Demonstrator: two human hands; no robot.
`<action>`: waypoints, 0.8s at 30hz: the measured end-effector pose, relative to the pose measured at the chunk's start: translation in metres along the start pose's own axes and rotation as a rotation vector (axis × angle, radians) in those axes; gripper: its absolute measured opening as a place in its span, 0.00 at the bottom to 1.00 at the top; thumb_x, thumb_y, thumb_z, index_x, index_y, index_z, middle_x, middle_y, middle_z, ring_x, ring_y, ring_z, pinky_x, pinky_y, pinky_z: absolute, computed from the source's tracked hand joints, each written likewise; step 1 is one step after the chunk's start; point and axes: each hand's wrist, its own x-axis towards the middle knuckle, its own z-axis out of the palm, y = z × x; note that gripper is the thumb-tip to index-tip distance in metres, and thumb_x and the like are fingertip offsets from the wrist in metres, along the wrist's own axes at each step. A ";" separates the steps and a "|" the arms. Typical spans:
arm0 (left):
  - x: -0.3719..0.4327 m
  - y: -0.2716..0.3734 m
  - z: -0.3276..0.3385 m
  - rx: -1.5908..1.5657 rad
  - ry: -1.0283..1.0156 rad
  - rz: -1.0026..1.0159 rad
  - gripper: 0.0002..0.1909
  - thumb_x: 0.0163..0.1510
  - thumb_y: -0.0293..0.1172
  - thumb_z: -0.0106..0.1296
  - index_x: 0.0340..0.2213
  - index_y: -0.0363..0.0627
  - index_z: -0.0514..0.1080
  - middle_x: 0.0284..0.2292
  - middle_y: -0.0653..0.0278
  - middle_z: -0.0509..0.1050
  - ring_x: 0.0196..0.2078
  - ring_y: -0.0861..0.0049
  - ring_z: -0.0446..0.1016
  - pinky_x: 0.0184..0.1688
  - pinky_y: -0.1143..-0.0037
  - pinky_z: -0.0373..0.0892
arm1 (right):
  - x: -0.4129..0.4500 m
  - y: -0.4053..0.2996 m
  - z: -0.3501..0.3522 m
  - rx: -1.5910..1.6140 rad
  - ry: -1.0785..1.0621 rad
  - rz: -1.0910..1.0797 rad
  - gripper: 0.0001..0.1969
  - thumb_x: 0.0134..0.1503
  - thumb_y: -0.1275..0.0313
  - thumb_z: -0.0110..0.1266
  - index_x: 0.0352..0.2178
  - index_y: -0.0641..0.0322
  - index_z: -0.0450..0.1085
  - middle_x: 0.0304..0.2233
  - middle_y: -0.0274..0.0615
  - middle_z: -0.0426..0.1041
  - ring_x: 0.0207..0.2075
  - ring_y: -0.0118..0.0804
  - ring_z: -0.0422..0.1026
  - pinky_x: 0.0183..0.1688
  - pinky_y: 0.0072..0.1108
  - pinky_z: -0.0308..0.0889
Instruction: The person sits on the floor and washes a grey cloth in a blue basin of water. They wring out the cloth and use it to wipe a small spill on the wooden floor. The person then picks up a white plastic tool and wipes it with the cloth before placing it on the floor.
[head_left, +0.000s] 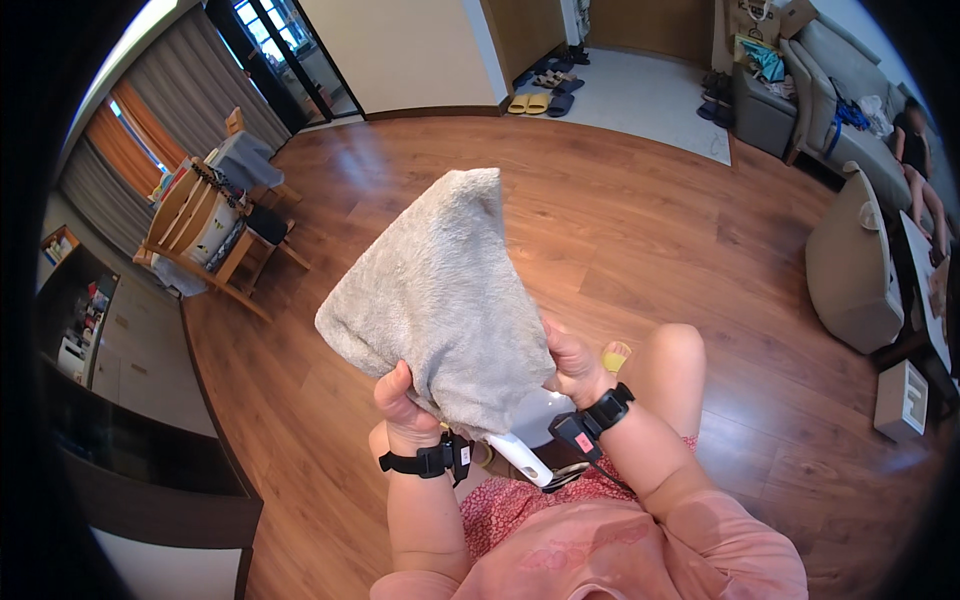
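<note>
A light grey plush cloth (442, 285) is held up in front of me by both hands. My left hand (409, 405) grips its lower left edge, thumb on top and the fingers hidden beneath. At the lower right edge, my right hand (577, 364) holds the cloth with its fingers partly behind it. A white plastic handle (519, 456) with a hanging hole sticks out below the cloth toward my lap; what it belongs to is hidden. Partly covered behind the cloth is a white rounded object (541, 416) that I cannot identify.
Wooden flooring (645, 247) surrounds me. A wooden chair (217, 225) stands at the left, near a dark-fronted cabinet (150, 427). Slippers (529, 103) lie by the entrance. At the right are a grey sofa (825, 97) with a seated person, a beige chair (851, 262) and a white box (900, 401).
</note>
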 end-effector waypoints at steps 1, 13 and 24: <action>0.000 0.001 -0.004 -0.024 -0.003 -0.025 0.34 0.42 0.36 0.56 0.49 0.36 0.58 0.46 0.54 0.66 0.49 0.60 0.65 0.52 0.61 0.60 | -0.001 0.000 0.001 0.006 0.001 0.004 0.30 0.51 0.61 0.54 0.52 0.62 0.54 0.48 0.41 0.65 0.49 0.32 0.64 0.51 0.27 0.60; -0.011 -0.024 -0.039 0.161 0.221 -0.145 0.24 0.48 0.22 0.48 0.48 0.29 0.58 0.45 0.50 0.66 0.47 0.61 0.67 0.50 0.64 0.63 | -0.059 -0.029 0.004 -0.751 0.586 -0.324 0.10 0.55 0.71 0.49 0.37 0.64 0.66 0.28 0.31 0.69 0.25 0.18 0.66 0.26 0.11 0.62; -0.007 -0.055 -0.037 0.438 0.198 -0.357 0.17 0.48 0.23 0.51 0.42 0.37 0.65 0.37 0.61 0.70 0.39 0.76 0.70 0.39 0.77 0.68 | -0.016 0.024 0.039 -1.537 0.138 -0.301 0.19 0.51 0.73 0.51 0.45 0.69 0.62 0.35 0.47 0.70 0.35 0.39 0.70 0.38 0.24 0.63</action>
